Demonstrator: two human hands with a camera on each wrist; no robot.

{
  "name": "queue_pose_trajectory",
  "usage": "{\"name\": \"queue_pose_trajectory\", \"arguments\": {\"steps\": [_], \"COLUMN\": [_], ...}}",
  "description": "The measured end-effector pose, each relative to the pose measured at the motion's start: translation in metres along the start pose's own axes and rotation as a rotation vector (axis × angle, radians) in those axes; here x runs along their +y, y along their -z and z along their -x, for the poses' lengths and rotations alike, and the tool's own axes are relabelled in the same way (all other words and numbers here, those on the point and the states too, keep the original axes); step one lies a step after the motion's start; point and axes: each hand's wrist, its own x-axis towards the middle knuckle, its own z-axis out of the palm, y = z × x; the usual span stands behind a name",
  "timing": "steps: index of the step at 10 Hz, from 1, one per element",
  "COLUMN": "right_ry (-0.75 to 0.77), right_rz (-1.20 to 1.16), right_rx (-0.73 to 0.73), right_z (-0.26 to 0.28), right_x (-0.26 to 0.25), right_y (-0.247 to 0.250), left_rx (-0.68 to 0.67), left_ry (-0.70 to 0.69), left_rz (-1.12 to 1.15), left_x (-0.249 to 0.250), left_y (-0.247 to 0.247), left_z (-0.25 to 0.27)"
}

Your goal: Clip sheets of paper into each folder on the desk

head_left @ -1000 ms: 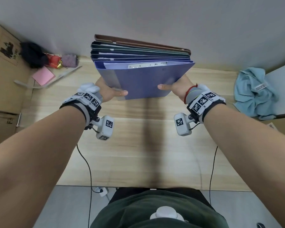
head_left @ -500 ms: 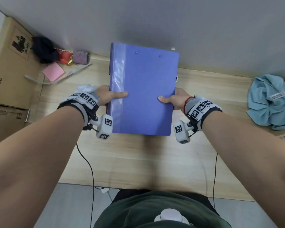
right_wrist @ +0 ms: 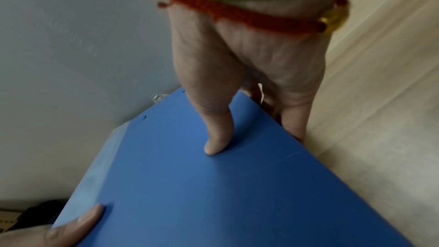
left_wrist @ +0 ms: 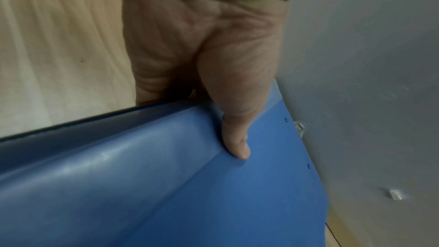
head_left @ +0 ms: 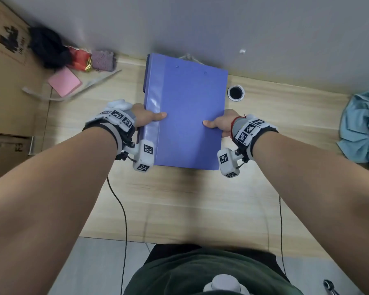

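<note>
A stack of closed folders (head_left: 185, 116) with a blue folder on top lies flat between my hands over the wooden desk (head_left: 179, 199), its far end near the wall. My left hand (head_left: 146, 118) grips the stack's left spine edge, thumb (left_wrist: 235, 138) on the blue cover (left_wrist: 213, 194), fingers hidden underneath. My right hand (head_left: 219, 124) grips the right edge the same way, thumb (right_wrist: 218, 134) pressed on the cover (right_wrist: 213, 185). The lower folders show only as dark edges at the left. No loose paper shows.
A round cable hole (head_left: 235, 93) sits in the desk right of the stack. A light blue cloth (head_left: 362, 126) lies at the far right. Pink sticky notes (head_left: 64, 81), a black bundle (head_left: 48, 47) and cardboard boxes (head_left: 6, 81) crowd the left. A grey wall (head_left: 200, 28) stands behind.
The stack, which stood tilted with its folder edges facing me, has been laid flat with the blue cover up and lowered toward the desk. Both hands keep their grips.
</note>
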Motion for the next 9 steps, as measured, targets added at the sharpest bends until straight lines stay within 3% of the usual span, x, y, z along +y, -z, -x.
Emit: {"name": "queue_pose_trajectory", "arguments": {"steps": [2,4,7,9], "right_ry": [-0.004,-0.052,-0.063,0.02], "right_rz": [0.127,0.547,0.288,0.215], "right_rx": [0.108,0.244,0.185,0.206], "right_z": [0.013,0.021,0.009,0.047], "right_x": [-0.022,-0.035,-0.026,-0.024], "right_y": [0.0,0.0,-0.007,0.01], "left_rx": [0.064,0.061,0.13,0.238], "left_ry": [0.007,0.046,0.043,0.008], "left_rz": [-0.158,-0.275,-0.395,-0.296], "left_x": [0.017,0.023,0.035,0.033], "left_y": [-0.001,-0.001,-0.004,-0.001], "left_z": [-0.007,-0.01,0.006,0.01]}}
